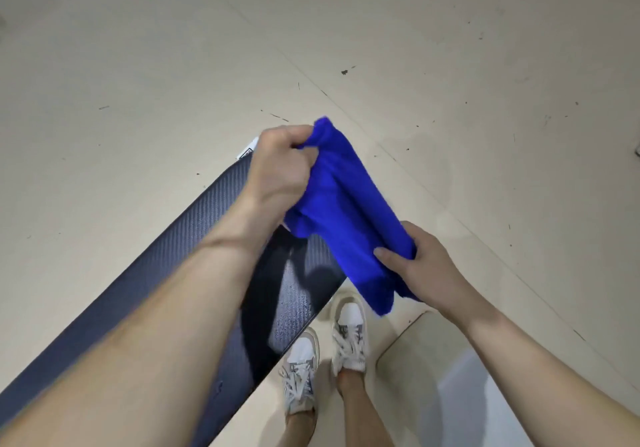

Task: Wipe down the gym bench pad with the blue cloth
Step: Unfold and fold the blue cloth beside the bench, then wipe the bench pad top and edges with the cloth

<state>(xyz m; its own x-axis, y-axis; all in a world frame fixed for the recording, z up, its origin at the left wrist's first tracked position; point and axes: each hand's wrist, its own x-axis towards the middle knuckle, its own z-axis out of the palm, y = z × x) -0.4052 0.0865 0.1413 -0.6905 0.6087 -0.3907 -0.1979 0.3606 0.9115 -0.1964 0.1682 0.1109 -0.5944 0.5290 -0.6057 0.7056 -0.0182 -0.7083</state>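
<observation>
Both hands hold the blue cloth [346, 204] stretched in the air above the dark bench pad [194, 238], seemingly not touching it: left hand [280, 169] fisted on its far end, right hand [419, 263] pinching its near end.

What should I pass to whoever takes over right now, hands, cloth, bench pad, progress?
Left hand: closed grip on the far end of the blue cloth.
Right hand: grip on the cloth's near end, thumb on top.
The cloth is stretched between both hands in the air, partly bunched, above the near right edge of the bench pad; it is not pressed on the pad.
The pad runs diagonally from lower left toward the centre, with the person's shoes beside it on the floor.
Done: cloth is in hand. Whether any wiping has happened cannot be told.
Left: fold or flatten the cloth, then wipe along the pad.
</observation>
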